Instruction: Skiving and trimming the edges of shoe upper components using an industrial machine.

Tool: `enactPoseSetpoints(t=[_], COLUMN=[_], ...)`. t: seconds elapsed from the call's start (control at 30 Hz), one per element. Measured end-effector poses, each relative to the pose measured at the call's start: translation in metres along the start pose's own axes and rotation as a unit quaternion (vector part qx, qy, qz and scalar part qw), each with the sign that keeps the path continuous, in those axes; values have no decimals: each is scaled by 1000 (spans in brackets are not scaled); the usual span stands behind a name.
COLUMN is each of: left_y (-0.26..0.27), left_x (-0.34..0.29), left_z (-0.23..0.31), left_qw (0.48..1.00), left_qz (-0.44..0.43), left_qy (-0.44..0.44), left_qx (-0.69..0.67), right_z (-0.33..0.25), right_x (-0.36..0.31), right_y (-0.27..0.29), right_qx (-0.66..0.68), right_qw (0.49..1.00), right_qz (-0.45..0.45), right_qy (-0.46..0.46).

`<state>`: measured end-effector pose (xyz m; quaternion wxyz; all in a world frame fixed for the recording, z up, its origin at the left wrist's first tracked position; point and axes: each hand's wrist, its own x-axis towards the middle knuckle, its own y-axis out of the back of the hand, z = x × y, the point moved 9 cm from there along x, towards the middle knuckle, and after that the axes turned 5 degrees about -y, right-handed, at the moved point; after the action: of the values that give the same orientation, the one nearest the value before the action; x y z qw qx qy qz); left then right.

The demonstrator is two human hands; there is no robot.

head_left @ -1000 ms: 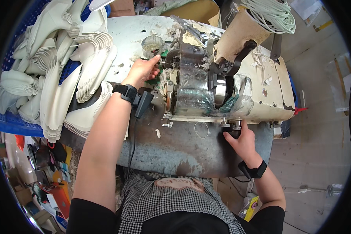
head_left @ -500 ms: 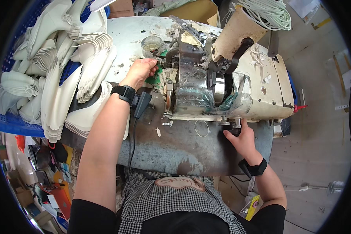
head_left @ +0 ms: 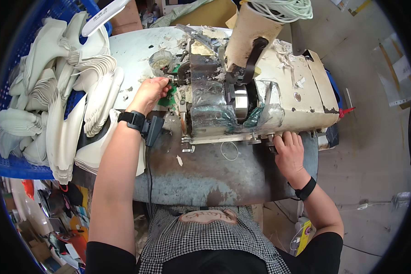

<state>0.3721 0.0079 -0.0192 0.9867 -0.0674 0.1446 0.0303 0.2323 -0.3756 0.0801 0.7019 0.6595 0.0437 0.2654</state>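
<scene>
Cream paint, chipped dark along its edges, covers the machine [head_left: 306, 102] that stands in front of you on the tabletop [head_left: 169, 180]. Your left hand [head_left: 150, 93] reaches to its left end, where your grip has thumb and forefinger pressed together on the tip of a small metal side knob [head_left: 172, 79]. That knob lies right at your fingertips and points out toward your hand, with a clear cup [head_left: 160, 61] just beyond it and a green patch [head_left: 170, 97] just below.

Your right hand [head_left: 290, 155] is at the machine's front edge, fingers bent and bunched, with a front knob [head_left: 270, 142] directly to their left. Whether that grip closes on the knob cannot be told (your thumb is mostly hidden there). Between your hands, a metal roller [head_left: 241, 102] shows in the machine's opening, and a thin cord loop [head_left: 221, 150] hangs below the front edge. To your left, stacks of off-white pieces [head_left: 93, 86] fill a blue basket [head_left: 20, 171] and spill over its rim.
</scene>
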Motion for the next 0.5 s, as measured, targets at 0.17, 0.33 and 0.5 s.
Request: enactPoseSetpoints(t=[0.17,0.33,0.5], left_y=[1,0,3], left_x=[1,0,1], left_z=[-1,1,0], left_qw=[1000,999,1000], left_qz=[-4,-15,-17], left_qy=[1,-17,-13], left_qx=[7,-25,1], right_z=[34,0,21], right_x=[-12,14,-7], right_y=[-30,3,-17], right_qx=[465,117,394], right_qw=[809,963,875], right_qz=[-203,-162,-152], right_qy=[-296,-180,-236])
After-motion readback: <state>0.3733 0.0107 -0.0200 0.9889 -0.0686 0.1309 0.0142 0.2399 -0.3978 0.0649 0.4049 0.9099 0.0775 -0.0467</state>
